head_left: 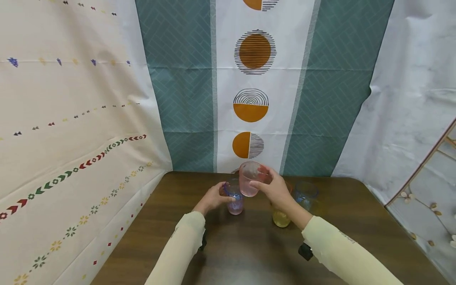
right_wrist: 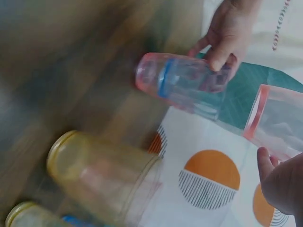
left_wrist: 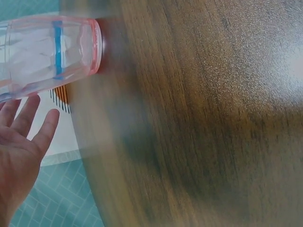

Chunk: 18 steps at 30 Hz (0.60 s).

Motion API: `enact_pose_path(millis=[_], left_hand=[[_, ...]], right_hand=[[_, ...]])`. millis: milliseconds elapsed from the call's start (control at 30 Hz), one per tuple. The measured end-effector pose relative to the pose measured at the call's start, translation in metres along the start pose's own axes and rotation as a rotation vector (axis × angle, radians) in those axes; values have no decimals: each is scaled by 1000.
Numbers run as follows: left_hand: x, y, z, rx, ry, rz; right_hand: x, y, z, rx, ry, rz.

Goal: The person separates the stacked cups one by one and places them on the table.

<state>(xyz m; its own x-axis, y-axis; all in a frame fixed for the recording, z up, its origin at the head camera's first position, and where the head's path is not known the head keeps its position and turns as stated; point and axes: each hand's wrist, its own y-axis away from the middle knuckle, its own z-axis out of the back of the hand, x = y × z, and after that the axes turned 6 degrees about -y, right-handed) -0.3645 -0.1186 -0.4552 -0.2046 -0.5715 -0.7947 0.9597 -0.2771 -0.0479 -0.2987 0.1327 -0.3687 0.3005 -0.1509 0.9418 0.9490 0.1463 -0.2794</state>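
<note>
A clear pink cup with a blue cup nested inside it (head_left: 235, 204) stands upright on the wooden table. My left hand (head_left: 213, 198) holds it near the top from the left side, thumb in front; the left wrist view shows the fingers (left_wrist: 46, 130) beside the nested cups (left_wrist: 42, 54). Up in the air to their right, my right hand (head_left: 272, 188) grips a second pink cup (head_left: 248, 180), slightly tilted. In the right wrist view this pink cup (right_wrist: 279, 123) is apart from the nested pair (right_wrist: 184, 85).
Behind my right forearm stands a yellow cup (head_left: 280, 219) with a reddish cup in it. Farther right is a blue cup (head_left: 306, 193) with yellow around its lower part. The wooden table (head_left: 246, 253) ends at a patterned cloth (head_left: 253, 79) at the back.
</note>
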Motion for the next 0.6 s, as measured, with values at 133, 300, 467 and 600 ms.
enact_pose_path(millis=[133,300,467,600], left_hand=[[1,0,1,8,-5,-5],[0,-2,2,3,-4,9],[2,-4,2,1,9,1],[4,-5,-1,5,14,-18]], right_hand=[[-7,17,17,2,27,-23],[-16,38,32,3,-6,-60],[-29,56,44,-14,29,-61],[-41,74,53,-4,111,-64]])
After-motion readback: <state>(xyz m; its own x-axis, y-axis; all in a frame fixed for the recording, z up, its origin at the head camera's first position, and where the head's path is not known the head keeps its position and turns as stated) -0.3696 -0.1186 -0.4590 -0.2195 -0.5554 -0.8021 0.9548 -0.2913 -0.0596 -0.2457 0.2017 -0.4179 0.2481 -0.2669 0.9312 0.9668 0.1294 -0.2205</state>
